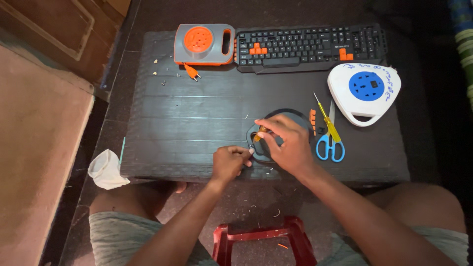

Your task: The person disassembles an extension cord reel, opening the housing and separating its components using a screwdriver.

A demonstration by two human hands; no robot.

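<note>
A crumpled white cloth [106, 170] lay off the table's [197, 118] left edge. The grey-and-orange cord reel [203, 44] and the keyboard [309, 48] sat at the back, out of the way. The left hand [229, 163] pinched something small, too small to tell, at the black reel's [276, 130] rim. The right hand [288, 143] pressed down on it, fingers curled, probably to steady it. Screwdriver [327, 119], scissors [330, 143] and white reel [365, 92] lay within reach on the right.
</note>
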